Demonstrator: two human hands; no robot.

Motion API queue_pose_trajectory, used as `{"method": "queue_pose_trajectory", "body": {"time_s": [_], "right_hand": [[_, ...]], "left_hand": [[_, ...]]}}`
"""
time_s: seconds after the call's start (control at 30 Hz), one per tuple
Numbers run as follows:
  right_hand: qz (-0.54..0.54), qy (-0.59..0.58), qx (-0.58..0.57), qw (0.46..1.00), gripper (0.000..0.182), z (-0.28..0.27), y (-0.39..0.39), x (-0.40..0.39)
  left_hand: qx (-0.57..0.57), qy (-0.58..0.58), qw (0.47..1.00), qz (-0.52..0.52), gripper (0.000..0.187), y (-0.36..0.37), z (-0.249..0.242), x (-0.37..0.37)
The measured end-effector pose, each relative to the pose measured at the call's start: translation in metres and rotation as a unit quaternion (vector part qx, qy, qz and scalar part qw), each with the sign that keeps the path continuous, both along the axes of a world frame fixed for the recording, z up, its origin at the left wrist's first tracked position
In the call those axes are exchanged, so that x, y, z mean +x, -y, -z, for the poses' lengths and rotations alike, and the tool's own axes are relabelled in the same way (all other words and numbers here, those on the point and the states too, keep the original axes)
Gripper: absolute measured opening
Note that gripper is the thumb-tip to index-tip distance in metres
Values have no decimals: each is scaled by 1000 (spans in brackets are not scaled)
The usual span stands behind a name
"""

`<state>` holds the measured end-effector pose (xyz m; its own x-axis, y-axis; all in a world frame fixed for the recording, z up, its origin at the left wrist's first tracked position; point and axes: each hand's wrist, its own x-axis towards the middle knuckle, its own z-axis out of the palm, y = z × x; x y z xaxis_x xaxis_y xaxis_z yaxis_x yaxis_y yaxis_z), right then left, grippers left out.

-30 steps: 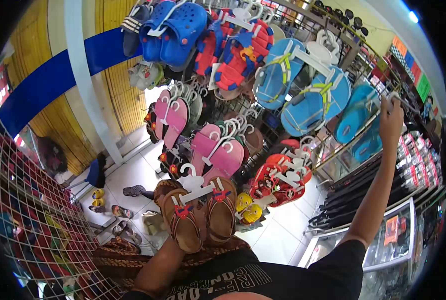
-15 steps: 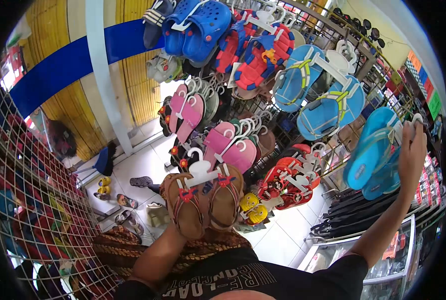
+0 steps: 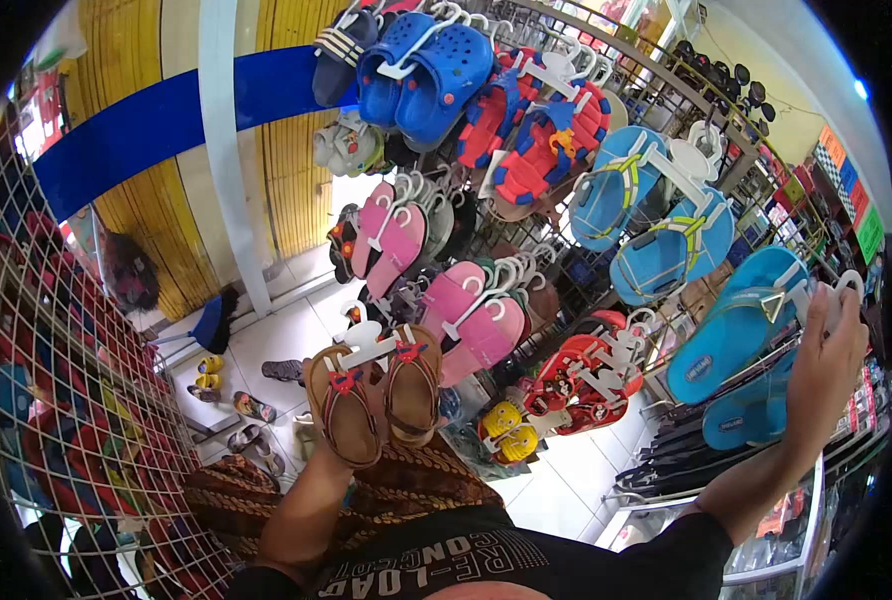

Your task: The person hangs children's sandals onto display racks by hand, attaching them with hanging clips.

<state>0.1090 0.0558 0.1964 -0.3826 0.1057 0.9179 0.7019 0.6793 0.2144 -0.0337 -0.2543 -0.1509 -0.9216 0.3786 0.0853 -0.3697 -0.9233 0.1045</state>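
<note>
A pair of brown sandals (image 3: 413,395) with red bows hangs from a white plastic hanger (image 3: 368,347) in front of my body. My left hand (image 3: 332,468) holds the pair from below and behind; the soles hide most of its fingers. On the right, my right hand (image 3: 832,345) is closed on the white hanger (image 3: 848,284) of a pair of blue flip-flops (image 3: 731,335). The two blue soles hang to the left of that hand, beside the rack. Pink slides (image 3: 481,325) on hangers are close behind the brown sandals.
A wire rack (image 3: 746,130) carries blue clogs (image 3: 426,75), red-and-blue sandals (image 3: 546,140) and light blue sandals (image 3: 666,245). Lower down hang red sandals (image 3: 576,385) and yellow children's shoes (image 3: 511,432). A wire grid (image 3: 76,400) stands left, a glass case (image 3: 811,520) right. Loose shoes (image 3: 256,405) lie on the tiles.
The view has shifted, so the rack appears lower and farther right. The brown sandals have moved left in my left hand. The blue flip-flops have swung slightly lower and turned, still in my right hand.
</note>
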Motion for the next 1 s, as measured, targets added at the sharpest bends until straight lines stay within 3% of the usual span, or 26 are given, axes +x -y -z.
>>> {"method": "queue_pose_trajectory", "body": {"time_s": [0.1,0.3,0.37,0.43,0.47,0.57,0.6,0.7,1.0], "right_hand": [[-67,-17,40,997,46,-1,30,4],[-258,266,30,929,25,6,115,-72],[-393,212,20,894,22,26,125,-116],[-433,184,8,882,22,37,137,-160],[-434,176,34,883,23,39,133,-187],[-426,167,82,885,26,28,139,-230],[-423,167,91,886,27,25,145,-240],[-417,152,-14,896,39,17,138,-287],[-347,121,-58,928,45,-1,130,-315]], "left_hand": [[0,-6,1000,6,87,10,-6,2],[17,-51,996,65,86,41,12,2],[111,-17,988,105,93,49,7,11],[56,-68,994,62,102,62,42,6],[57,-77,992,81,98,66,55,3],[-22,-82,996,-18,91,77,79,4],[7,-101,995,7,86,85,75,1],[21,-95,995,-17,81,93,74,3],[-56,-43,972,-226,68,96,94,0]]}}
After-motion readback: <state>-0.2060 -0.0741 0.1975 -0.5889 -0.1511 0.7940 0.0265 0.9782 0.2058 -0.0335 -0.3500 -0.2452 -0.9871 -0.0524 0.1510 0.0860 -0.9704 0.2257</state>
